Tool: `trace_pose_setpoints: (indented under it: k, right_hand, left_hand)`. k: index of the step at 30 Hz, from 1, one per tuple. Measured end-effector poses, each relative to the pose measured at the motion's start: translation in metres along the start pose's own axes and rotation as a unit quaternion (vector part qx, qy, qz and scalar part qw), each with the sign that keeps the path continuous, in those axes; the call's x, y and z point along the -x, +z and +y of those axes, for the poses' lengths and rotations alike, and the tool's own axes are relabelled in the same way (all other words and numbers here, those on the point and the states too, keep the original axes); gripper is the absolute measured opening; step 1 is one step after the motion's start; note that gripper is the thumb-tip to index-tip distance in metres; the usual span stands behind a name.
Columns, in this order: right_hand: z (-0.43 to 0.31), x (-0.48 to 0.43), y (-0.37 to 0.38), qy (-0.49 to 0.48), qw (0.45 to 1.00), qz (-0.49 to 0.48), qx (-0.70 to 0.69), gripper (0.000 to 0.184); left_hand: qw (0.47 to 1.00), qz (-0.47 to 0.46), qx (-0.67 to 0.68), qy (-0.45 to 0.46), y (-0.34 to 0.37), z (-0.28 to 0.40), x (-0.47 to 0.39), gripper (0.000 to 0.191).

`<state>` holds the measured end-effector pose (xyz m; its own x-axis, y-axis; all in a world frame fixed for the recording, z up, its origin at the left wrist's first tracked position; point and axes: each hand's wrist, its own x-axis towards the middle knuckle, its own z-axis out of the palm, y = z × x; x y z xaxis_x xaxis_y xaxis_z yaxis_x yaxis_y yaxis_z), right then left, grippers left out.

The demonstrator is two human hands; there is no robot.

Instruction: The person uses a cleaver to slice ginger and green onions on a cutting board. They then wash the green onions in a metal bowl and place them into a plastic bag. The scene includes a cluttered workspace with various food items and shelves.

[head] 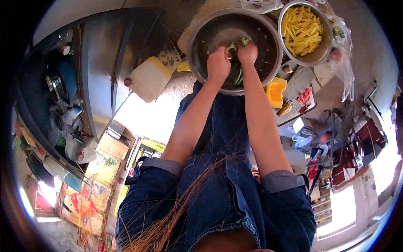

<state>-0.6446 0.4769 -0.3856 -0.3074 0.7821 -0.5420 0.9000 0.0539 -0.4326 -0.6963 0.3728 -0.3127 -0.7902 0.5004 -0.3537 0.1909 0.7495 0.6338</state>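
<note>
My left hand and my right hand are close together over a wide metal basin. Each has its fingers closed around a piece of green vegetable, possibly pepper; one pale-green end shows at my left fingertips and another above my right. Long dark-green parts hang below, between the wrists. Whether the two pieces are still joined is hidden by the fingers. Small pale bits float in what looks like water in the basin.
Right of the basin stands a metal bowl of yellow vegetable strips. Nearby are a cut pumpkin piece and a board with red meat. A plastic jug is on the left. Plastic bags lie far right.
</note>
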Motion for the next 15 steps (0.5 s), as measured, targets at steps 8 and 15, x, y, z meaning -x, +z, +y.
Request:
trace_pose_setpoints:
  k: [8, 15]
  right_hand:
    - [0.005, 0.000, -0.009, -0.025, 0.942, -0.182, -0.280, 0.040]
    - [0.012, 0.003, -0.019, -0.088, 0.943, -0.241, -0.211, 0.037]
  left_hand:
    - [0.998, -0.015, 0.060, -0.026, -0.009, -0.004, 0.005, 0.018]
    - [0.985, -0.099, -0.138, 0.043, -0.021, -0.010, -0.028, 0.023]
